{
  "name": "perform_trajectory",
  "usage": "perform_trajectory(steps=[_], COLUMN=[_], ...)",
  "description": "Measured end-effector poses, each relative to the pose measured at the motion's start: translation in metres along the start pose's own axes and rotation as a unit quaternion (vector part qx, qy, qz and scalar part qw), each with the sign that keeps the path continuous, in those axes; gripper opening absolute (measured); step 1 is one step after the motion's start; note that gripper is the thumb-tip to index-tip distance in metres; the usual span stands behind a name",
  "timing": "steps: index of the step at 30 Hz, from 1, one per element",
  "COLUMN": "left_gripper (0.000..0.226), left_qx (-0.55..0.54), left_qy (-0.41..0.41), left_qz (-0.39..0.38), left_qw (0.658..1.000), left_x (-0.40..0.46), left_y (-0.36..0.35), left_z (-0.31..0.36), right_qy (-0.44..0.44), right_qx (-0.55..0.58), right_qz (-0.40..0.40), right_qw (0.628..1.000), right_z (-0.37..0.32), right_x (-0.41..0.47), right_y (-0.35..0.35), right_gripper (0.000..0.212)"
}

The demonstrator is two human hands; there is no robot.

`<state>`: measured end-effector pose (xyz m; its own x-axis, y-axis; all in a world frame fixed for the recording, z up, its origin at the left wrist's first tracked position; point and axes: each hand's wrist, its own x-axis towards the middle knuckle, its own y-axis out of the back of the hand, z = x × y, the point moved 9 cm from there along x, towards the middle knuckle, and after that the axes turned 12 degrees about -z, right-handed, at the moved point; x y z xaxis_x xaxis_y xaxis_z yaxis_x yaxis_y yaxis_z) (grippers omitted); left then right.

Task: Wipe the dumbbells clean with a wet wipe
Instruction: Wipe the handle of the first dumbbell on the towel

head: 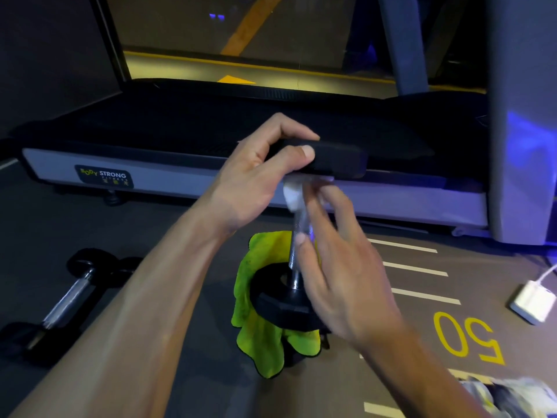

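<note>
On the gym floor (pixel 376 387) in front of the treadmill (pixel 211 182), I hold one dumbbell (pixel 297 285) upright on end. My left hand (pixel 256 179) grips its top head, thumb and fingers (pixel 304 152) curled over the black rubber edge. My right hand (pixel 337 267) is wrapped loosely round the knurled steel handle, pressing the white wet wipe (pixel 292 196) against the bar just under the top head. The right hand is motion-blurred, so I cannot tell how much of the wipe lies under its fingers. The lower head rests on a yellow-green cloth (pixel 259 336) spread on the floor. A second dumbbell (pixel 69 294) lies on its side, well apart to my left. A white charger block (pixel 532 300) with its cable sits on the floor to my right.

Risks noted, as judgement:
- The dumbbell stands on one head, on soft cloth. A hard stroke could tip it; only my left grip steadies it.
- A damp handle and wet fingers could slip. A drop would land near my right wrist.
- The wipe is bunched small. It may skip parts of the knurling or shed there.
- The second dumbbell appears untouched, so work remains.
</note>
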<state>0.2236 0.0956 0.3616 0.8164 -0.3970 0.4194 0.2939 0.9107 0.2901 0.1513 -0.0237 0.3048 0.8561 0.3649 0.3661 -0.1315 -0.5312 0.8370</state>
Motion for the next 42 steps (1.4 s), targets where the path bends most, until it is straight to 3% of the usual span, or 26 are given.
perform_trajectory(steps=[3,7,11,14,19,22,25,27,33,37,42], left_gripper=[0.017,0.022,0.020,0.019,0.017,0.017,0.016,0.016,0.016,0.016,0.016], left_qx=[-0.013,-0.035,-0.048,-0.032,-0.022,-0.023,-0.026,-0.024,-0.037,-0.038,-0.025], left_qy=[0.013,0.025,0.028,0.016,0.009,0.010,0.012,0.011,0.012,0.012,0.010], left_qz=[0.011,0.033,0.047,0.038,0.029,0.039,0.051,0.054,0.045,0.053,0.057], left_qw=[1.000,0.999,0.997,0.999,0.999,0.999,0.998,0.998,0.998,0.998,0.998], left_x=[0.002,-0.002,-0.009,-0.011,-0.007,-0.009,-0.013,-0.014,-0.011,-0.009,-0.008], left_y=[0.003,0.013,0.020,0.016,0.003,0.003,0.008,0.009,0.004,0.003,0.005], left_z=[-0.005,-0.011,-0.015,-0.011,-0.002,0.000,-0.001,-0.002,-0.003,-0.004,-0.004], right_qy=[0.004,0.019,0.034,0.004,-0.070,-0.056,-0.047,-0.058,0.017,-0.008,-0.008], right_qx=[0.001,0.006,-0.049,-0.118,-0.189,-0.159,-0.033,0.058,-0.002,0.150,0.140], right_qz=[0.001,-0.055,-0.069,-0.047,-0.044,-0.094,-0.147,-0.124,-0.078,-0.071,-0.040], right_qw=[1.000,0.998,0.996,0.992,0.979,0.981,0.988,0.989,0.997,0.986,0.989], right_z=[-0.001,0.002,-0.007,-0.024,-0.043,-0.031,-0.002,0.015,-0.006,0.017,0.016], right_x=[0.002,-0.035,-0.056,-0.051,-0.034,-0.033,-0.041,-0.045,-0.055,-0.058,-0.034], right_y=[-0.001,-0.029,-0.042,-0.043,-0.048,-0.040,-0.033,-0.026,-0.041,-0.034,-0.022], right_gripper=[0.051,0.050,0.046,0.041,0.061,0.066,0.061,0.052,0.052,0.042,0.055])
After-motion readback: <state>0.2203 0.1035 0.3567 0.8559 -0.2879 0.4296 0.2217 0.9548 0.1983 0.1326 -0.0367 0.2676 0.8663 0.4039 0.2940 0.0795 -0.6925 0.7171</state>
